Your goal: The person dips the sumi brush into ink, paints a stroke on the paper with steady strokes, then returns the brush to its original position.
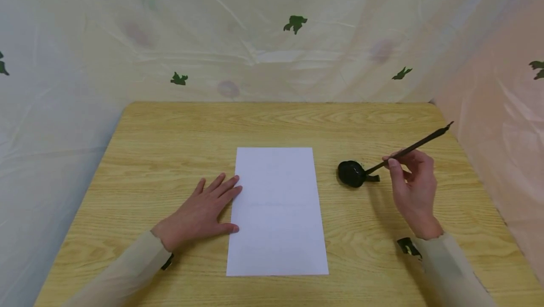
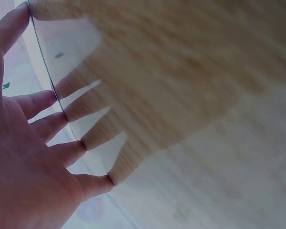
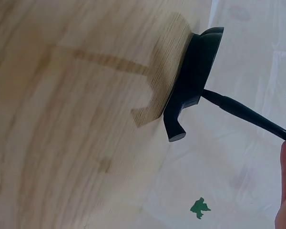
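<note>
A calligraphy brush (image 1: 418,145) with a dark handle slants up from a small black ink dish (image 1: 351,174), its lower end at the dish's rim. My right hand (image 1: 414,186) pinches the brush partway along the handle between thumb and fingers. In the right wrist view the dish (image 3: 198,67) shows a short curved stem on its side, with the brush (image 3: 248,114) meeting its edge. My left hand (image 1: 201,217) lies flat with fingers spread, fingertips and thumb resting on the left edge of a white sheet of paper (image 1: 278,212).
The wood-grain table (image 1: 170,132) carries the paper at its middle and the dish to the right of it. Pale sheeting with green leaf-like patches (image 1: 295,23) hangs along the back and both sides. Dark bands sit at both cuffs.
</note>
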The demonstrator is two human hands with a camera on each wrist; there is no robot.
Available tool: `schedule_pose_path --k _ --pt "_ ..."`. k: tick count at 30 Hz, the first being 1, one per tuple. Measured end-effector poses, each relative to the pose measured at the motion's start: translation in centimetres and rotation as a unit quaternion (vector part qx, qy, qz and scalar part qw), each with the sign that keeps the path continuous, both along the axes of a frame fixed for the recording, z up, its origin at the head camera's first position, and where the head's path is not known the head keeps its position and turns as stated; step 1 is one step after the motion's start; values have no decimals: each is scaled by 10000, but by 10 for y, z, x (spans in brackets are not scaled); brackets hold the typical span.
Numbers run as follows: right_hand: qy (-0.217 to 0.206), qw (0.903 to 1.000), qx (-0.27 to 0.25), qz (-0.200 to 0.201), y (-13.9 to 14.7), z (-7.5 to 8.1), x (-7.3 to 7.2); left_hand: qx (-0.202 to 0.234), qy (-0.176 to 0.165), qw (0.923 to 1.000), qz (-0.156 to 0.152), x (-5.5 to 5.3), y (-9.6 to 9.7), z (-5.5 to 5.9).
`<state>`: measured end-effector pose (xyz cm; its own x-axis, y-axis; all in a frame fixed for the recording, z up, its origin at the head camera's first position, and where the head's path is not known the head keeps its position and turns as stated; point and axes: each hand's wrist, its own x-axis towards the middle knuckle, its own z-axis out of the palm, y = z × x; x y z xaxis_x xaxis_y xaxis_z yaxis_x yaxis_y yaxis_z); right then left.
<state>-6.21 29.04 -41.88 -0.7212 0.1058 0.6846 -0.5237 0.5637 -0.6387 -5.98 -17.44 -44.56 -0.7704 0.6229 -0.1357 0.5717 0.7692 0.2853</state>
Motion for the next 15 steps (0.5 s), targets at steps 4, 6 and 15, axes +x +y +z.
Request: schedule_pose_path --k 4,6,15 --pt "14 9999 45 -133 0 3 1 19 -26 10000 16 0 0 1" --pt "55 9999 -66 -120 0 4 2 29 -49 10000 30 0 0 1" --pt "-86 10000 0 -28 -1 4 3 40 -55 10000 13 0 0 1"
